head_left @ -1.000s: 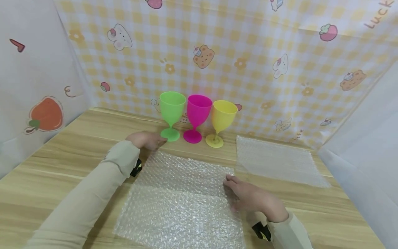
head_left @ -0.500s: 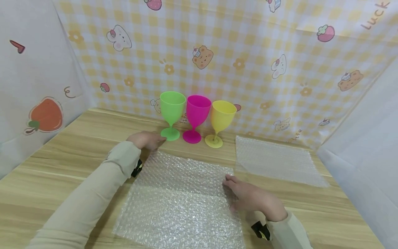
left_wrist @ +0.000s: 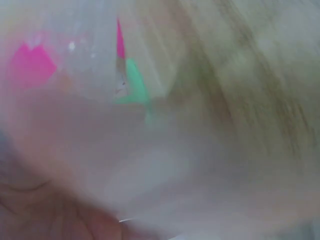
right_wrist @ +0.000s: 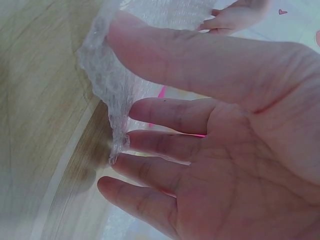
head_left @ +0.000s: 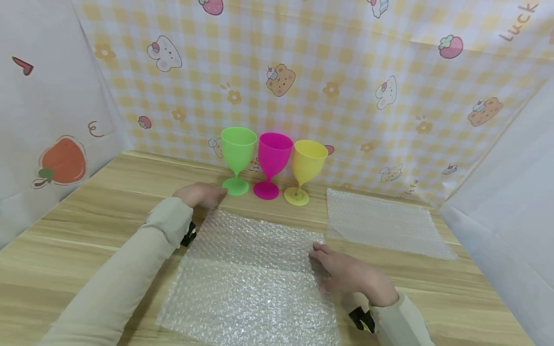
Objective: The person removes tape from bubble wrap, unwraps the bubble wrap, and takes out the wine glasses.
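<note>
A sheet of clear bubble wrap (head_left: 259, 302) lies in front of me on the wooden table, with a crosswise line dividing its far strip from the nearer part. At its far left corner rests my left hand (head_left: 200, 195), its fingertips close to the green goblet's (head_left: 239, 149) foot. My right hand (head_left: 346, 273) is at the right edge of the wrap. In the right wrist view its fingers (right_wrist: 150, 172) are extended and the thumb touches the wrap's edge (right_wrist: 107, 87). The left wrist view is blurred, with part of a palm (left_wrist: 60, 215) showing.
Beside the green goblet stand a magenta goblet (head_left: 274, 154) and a yellow goblet (head_left: 309, 161), all upright before a checked cloth backdrop (head_left: 329, 62). Another bubble wrap sheet (head_left: 385, 223) lies flat at the back right. White cloth walls (head_left: 52, 110) close off both sides.
The head view has shifted very slightly. Both hands, the bubble wrap and the goblets stay in the same places.
</note>
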`<state>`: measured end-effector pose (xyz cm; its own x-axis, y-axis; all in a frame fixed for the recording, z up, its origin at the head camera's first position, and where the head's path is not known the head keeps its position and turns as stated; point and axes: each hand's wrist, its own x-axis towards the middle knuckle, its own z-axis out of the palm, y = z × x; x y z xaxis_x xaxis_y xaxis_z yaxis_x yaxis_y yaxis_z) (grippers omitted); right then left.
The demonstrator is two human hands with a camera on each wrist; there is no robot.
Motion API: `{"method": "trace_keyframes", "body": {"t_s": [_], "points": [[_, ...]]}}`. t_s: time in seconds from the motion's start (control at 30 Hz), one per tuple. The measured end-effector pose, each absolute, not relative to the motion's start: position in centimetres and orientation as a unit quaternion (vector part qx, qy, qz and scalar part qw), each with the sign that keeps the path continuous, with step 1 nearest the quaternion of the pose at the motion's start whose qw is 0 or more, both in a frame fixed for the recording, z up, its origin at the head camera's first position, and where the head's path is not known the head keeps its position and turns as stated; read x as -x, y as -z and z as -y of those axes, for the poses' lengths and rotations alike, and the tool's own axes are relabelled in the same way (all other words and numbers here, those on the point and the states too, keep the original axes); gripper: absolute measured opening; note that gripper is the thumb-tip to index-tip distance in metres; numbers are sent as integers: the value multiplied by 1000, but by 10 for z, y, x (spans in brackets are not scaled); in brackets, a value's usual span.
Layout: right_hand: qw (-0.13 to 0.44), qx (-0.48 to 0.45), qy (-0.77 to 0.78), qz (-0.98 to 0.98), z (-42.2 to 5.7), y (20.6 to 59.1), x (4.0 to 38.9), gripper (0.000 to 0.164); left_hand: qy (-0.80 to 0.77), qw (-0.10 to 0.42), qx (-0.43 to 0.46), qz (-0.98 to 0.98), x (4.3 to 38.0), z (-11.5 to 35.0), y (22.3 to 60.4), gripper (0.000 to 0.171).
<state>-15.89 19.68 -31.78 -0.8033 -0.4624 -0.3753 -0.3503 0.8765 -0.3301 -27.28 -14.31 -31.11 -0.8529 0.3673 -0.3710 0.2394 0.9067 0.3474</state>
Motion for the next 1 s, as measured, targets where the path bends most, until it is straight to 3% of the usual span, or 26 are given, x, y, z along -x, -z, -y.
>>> {"method": "trace_keyframes", "body": {"t_s": [0.2,0.73,1.0], "points": [[231,214,125,-941,-197,319,160,78,-284,224,-209,-909,271,160,317,50],[227,208,123,-943,-197,320,160,78,-375,238,-164,-881,253,195,327,70],[225,211,124,-943,-197,320,161,77,-377,221,-189,-879,254,183,327,31]]}}
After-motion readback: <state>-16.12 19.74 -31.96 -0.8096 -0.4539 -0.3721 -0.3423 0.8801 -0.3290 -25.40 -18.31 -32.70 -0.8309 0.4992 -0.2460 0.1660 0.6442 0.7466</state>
